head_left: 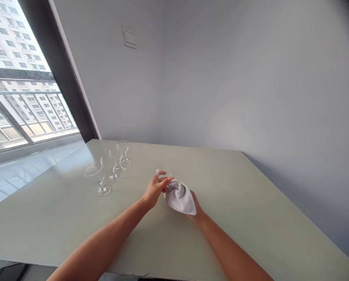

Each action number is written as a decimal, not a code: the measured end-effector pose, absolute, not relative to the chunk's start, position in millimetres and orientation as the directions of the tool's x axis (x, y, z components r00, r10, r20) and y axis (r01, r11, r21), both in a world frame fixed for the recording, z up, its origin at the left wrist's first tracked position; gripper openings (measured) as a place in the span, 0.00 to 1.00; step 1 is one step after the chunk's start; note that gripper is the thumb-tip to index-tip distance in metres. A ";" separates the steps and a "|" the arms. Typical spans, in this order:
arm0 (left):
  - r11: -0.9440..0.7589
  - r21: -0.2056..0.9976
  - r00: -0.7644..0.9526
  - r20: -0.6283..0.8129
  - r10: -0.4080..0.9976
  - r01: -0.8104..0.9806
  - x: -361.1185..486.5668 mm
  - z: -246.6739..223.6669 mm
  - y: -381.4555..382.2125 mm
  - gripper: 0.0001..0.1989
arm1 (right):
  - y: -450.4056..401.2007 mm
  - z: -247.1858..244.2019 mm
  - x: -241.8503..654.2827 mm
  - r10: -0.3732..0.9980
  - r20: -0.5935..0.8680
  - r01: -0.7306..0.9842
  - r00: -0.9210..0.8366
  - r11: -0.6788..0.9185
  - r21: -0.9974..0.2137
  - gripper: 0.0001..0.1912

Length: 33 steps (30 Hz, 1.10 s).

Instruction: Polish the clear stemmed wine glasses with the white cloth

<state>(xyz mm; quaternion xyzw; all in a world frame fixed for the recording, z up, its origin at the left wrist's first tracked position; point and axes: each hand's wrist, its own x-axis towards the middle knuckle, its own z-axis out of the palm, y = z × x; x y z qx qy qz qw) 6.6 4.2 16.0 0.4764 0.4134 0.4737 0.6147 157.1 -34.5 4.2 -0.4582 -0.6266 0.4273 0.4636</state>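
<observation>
My left hand (pixel 156 189) is closed around the bowl of a clear stemmed glass (pixel 163 170), its rim turned away from me. A white cloth (pixel 180 197) is bunched at the foot end of that glass, so the stem and base are hidden. Beneath the cloth, my right hand (pixel 195 206) grips it; most of its fingers are covered. Both hands meet above the middle of the table.
Several clear stemmed glasses, the nearest glass (pixel 103 190) among them, stand in a row on the pale table (pixel 235 218) to the left. Walls border the far and right sides. A light switch (pixel 130 38) and a window are beyond.
</observation>
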 end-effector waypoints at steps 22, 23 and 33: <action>-0.551 0.811 -0.095 0.575 0.812 0.197 12.2 9.3 -8.7 0.23 | -11.8 34.2 154.2 0.827 0.434 0.786 -0.358 0.518 -0.338 0.10; -0.574 0.786 -0.051 0.599 0.799 0.230 16.1 5.5 -12.4 0.23 | -7.1 30.7 150.2 0.830 0.397 0.805 -0.393 0.519 -0.287 0.09; -0.412 0.669 0.396 0.188 0.899 0.618 24.5 -17.4 -10.9 0.26 | 67.7 -3.7 253.2 0.954 0.149 0.888 0.260 -0.175 -0.426 0.16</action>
